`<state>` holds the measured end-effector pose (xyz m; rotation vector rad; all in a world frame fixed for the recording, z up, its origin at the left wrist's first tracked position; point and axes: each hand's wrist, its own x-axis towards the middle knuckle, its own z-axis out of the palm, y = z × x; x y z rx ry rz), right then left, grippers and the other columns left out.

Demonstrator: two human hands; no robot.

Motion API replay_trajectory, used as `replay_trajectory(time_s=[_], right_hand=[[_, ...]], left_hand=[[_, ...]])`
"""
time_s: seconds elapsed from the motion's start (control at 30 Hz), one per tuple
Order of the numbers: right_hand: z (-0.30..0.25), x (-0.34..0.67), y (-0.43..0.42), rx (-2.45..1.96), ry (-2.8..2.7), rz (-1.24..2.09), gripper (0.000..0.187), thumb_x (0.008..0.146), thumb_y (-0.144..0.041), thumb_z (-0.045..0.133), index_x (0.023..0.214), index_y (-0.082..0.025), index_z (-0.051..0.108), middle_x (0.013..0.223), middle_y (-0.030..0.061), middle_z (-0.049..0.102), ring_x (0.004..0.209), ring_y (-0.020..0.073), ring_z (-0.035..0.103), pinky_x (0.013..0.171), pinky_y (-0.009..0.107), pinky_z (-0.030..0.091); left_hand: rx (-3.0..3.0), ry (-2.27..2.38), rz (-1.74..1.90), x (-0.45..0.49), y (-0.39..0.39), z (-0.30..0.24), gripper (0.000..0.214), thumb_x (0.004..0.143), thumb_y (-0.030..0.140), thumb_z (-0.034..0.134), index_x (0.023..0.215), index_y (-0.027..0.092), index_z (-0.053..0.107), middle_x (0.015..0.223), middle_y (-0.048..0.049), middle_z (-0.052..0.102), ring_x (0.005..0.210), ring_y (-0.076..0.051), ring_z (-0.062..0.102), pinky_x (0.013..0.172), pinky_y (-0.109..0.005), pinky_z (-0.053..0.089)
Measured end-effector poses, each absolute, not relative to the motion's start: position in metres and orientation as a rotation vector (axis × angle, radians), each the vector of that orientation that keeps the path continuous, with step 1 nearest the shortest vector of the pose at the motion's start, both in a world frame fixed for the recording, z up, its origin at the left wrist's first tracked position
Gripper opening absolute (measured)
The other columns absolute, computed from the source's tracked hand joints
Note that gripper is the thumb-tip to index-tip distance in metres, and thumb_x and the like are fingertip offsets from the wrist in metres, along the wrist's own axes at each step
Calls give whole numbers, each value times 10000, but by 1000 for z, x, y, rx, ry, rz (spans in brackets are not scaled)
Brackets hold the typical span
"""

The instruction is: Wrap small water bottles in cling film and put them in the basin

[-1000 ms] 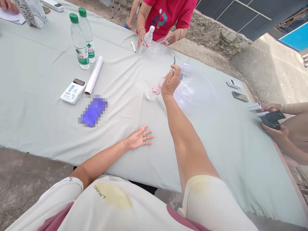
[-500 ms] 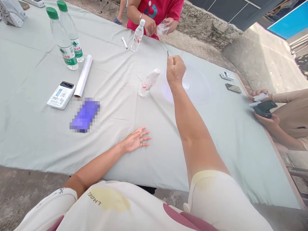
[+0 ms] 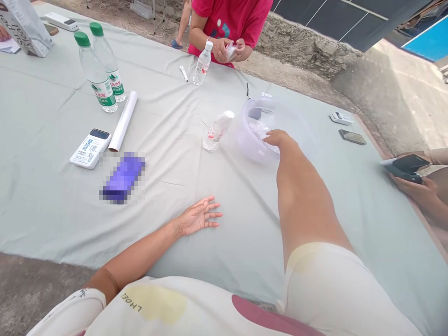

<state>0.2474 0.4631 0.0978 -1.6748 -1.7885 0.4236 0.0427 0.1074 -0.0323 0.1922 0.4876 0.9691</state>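
Observation:
My left hand (image 3: 199, 215) lies on the cloth with fingers spread and nothing in it. My right hand (image 3: 278, 136) reaches over the near rim into a translucent, pale purple plastic basin (image 3: 245, 140). Its fingers are mostly hidden, so I cannot tell what they hold. Clear crumpled plastic (image 3: 258, 127) lies inside the basin, by the fingertips. Left of the basin a clear water bottle (image 3: 214, 133) with a red and white label leans to the right. A thin black strip (image 3: 248, 90) shows just beyond the basin's far rim.
Two green-capped bottles (image 3: 101, 88), a white paper roll (image 3: 123, 122), a white power bank (image 3: 90, 148) and a blurred purple object (image 3: 124, 177) are at left. Across the table a person in red (image 3: 231, 28) handles clear plastic. A phone (image 3: 352, 136) lies at right, near another person's hands (image 3: 416, 186).
My right hand, a raised fist before, has come down into the basin. My left hand stays put. The view has tilted slightly, and the person across has brought both hands together on the plastic.

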Motion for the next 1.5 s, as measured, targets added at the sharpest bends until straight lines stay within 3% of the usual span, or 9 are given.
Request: replay_trajectory(time_s=[0.17, 0.27, 0.5, 0.6, 0.73, 1.0, 1.17, 1.33, 1.5], right_hand=[[122, 240, 454, -1691, -1382, 333, 229, 920, -128, 423, 737, -213, 530, 1088, 176, 646, 1143, 202, 613, 956, 397, 499], [124, 223, 393, -1320, -1279, 463, 89, 902, -162, 528, 887, -215, 598, 1032, 116, 677, 987, 176, 677, 761, 306, 547], [46, 185, 166, -1081, -1618, 1110, 145, 812, -321, 722, 925, -233, 733, 971, 22, 725, 886, 182, 721, 769, 350, 595], [18, 189, 107, -1194, -1603, 1288, 173, 832, -361, 722, 961, -247, 742, 982, 23, 749, 911, 177, 722, 822, 356, 597], [6, 203, 78, -1377, -1373, 1349, 384, 834, -500, 719, 1119, -245, 681, 996, 50, 764, 871, 185, 730, 751, 344, 599], [10, 187, 95, -1326, -1105, 1481, 659, 786, -809, 562, 1016, -215, 734, 1142, 76, 745, 1087, 229, 691, 895, 369, 566], [23, 177, 99, -1146, -867, 1639, 503, 610, -573, 870, 934, -224, 708, 951, 30, 767, 928, 214, 718, 754, 320, 583], [26, 184, 95, -1035, -704, 1611, 484, 563, -470, 892, 822, -242, 552, 1008, 40, 765, 936, 243, 728, 729, 367, 599], [23, 195, 94, -1105, -603, 1592, 475, 575, -367, 886, 829, -240, 506, 912, -12, 731, 769, 145, 696, 543, 230, 507]], left_hand=[[181, 480, 961, 42, 108, -32, 431, 915, 420, 673, 1302, 247, 593, 1410, -154, 577, 1199, -278, 632, 981, -475, 489], [177, 439, 963, 42, 108, -33, 359, 943, 407, 627, 1242, 210, 645, 1340, -155, 632, 1212, -273, 627, 1015, -463, 469], [5, 366, 1133, 31, 108, -19, 584, 927, 643, 536, 1263, 175, 634, 1291, -170, 669, 1273, -288, 604, 1068, -442, 454], [14, 411, 1246, 23, 109, -12, 435, 963, 456, 589, 1324, 212, 588, 1304, -123, 676, 1262, -251, 622, 1073, -412, 463], [77, 536, 1256, 19, 109, -9, 431, 954, 138, 564, 1375, 231, 550, 1308, -86, 685, 1251, -218, 638, 1087, -406, 460], [395, 574, 930, 22, 97, -5, 505, 937, 368, 654, 1426, 274, 564, 1079, -72, 752, 1074, -240, 709, 913, -348, 543], [653, 676, 902, 25, 86, 13, 590, 919, 499, 650, 1456, 280, 542, 1167, -90, 731, 1121, -259, 680, 884, -322, 528], [828, 860, 986, 13, 70, 23, 661, 904, 647, 576, 1444, 266, 559, 1149, -111, 748, 1066, -261, 687, 836, -315, 520], [756, 1047, 1002, -34, 48, 17, 555, 831, 602, 697, 1207, 193, 701, 1119, -124, 739, 944, -224, 705, 822, -331, 543]])
